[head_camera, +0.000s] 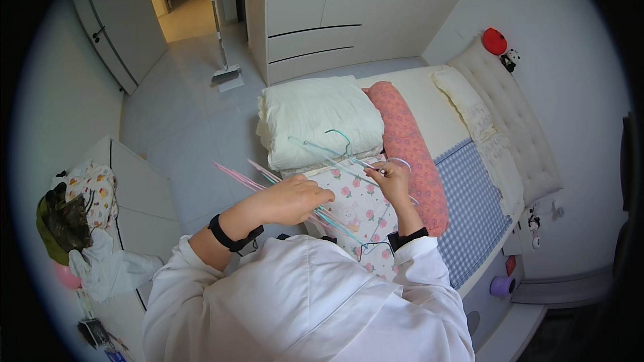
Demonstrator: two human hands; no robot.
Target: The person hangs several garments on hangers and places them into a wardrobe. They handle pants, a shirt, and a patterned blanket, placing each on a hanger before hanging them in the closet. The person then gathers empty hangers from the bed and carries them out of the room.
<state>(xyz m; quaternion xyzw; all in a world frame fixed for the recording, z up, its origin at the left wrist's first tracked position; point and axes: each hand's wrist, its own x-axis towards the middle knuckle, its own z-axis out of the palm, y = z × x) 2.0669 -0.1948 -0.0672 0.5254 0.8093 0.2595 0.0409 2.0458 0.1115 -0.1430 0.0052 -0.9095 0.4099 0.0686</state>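
Observation:
Several pink and teal clothes hangers [241,178] are bunched under my left hand [294,199], whose fingers curl over them. Their ends stick out to the left, and more of them show below the hand towards my body. My right hand [391,179] pinches another small group of hangers [329,152], some teal and some pale, near their hooks. One teal hook [342,137] points up above a folded cream quilt [322,115]. Beneath both hands lies a white cloth with pink roses and a rabbit print [354,196]. How many hangers each hand grips cannot be told.
A coral floral bolster [410,156] lies across the bed beside a blue checked mat [468,201]. A cabinet with clothes on top [143,191] stands at the left. Farther off are a broom with dustpan [226,76] and a white wardrobe [312,5].

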